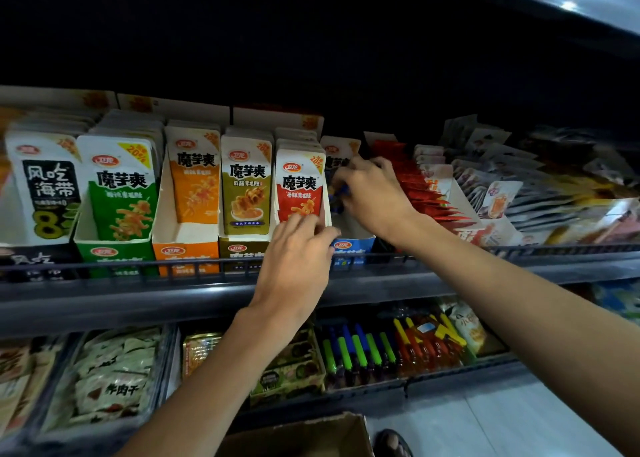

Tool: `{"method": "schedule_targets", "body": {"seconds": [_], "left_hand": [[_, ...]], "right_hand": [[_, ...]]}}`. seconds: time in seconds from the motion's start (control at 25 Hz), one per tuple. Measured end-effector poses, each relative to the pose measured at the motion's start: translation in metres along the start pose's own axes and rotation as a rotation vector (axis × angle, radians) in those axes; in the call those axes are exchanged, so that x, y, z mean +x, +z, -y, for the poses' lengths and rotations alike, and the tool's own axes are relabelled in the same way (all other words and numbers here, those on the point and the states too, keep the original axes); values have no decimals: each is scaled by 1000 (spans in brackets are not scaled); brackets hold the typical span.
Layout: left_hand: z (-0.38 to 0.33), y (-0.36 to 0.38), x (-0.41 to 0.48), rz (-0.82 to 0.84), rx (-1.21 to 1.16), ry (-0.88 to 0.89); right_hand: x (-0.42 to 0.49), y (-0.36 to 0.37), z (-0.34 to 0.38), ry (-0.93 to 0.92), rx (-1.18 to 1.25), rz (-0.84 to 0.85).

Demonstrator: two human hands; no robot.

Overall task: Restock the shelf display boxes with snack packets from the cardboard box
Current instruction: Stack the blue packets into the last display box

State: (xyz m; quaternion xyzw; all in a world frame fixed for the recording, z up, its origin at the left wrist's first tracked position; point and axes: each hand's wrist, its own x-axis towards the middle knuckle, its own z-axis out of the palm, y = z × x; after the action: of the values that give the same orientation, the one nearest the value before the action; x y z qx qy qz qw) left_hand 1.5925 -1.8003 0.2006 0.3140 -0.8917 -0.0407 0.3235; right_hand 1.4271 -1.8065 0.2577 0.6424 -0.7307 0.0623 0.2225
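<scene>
- While both arms reach up to the shelf (pixel 104 294), the right hand (pixel 372 193) sits over the blue display box (pixel 354 245), its fingers curled round a blue packet (pixel 341 195) inside it; most of that packet is hidden.
- Just left of the blue display box, the left hand (pixel 298 259) holds nothing and lays nearly straight fingers against the front red packet (pixel 299 183).
- At the back of the blue display box a white-topped packet (pixel 339 151) stands upright.
- Further left of the blue display box stand a brown packet (pixel 246 186), an orange packet (pixel 195 179) and a green packet (pixel 121 190), each upright in its own box.
- Right of the blue display box runs a leaning row of red sachets (pixel 426 197).
- Well below the blue display box, at the bottom edge, the cardboard box (pixel 311 436) shows only its rim.
</scene>
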Motion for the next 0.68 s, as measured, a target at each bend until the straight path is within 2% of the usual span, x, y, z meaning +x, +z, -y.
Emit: {"method": "schedule_targets", "body": {"seconds": [0.12,0.2,0.32,0.4,0.56,0.6,0.68], "left_hand": [[5,-9,-21,-111,6,54],[14,-14,-42,-105,-37,97],[32,-16,-82,116,-87,111],[49,-7,-114,421,-79,65],[83,21,-192,1065,12,-66],[89,26,-209,1155,23,-130],[98,34,-230,1167,55,-238]], "right_hand": [[-44,-9,8,48,328,-115],[-79,-10,19,64,506,-98],[-132,1,43,42,619,46],[-166,17,63,1,624,236],[-233,72,112,-131,583,831],[-247,91,123,-140,593,966],[-276,137,136,-63,612,1163]]}}
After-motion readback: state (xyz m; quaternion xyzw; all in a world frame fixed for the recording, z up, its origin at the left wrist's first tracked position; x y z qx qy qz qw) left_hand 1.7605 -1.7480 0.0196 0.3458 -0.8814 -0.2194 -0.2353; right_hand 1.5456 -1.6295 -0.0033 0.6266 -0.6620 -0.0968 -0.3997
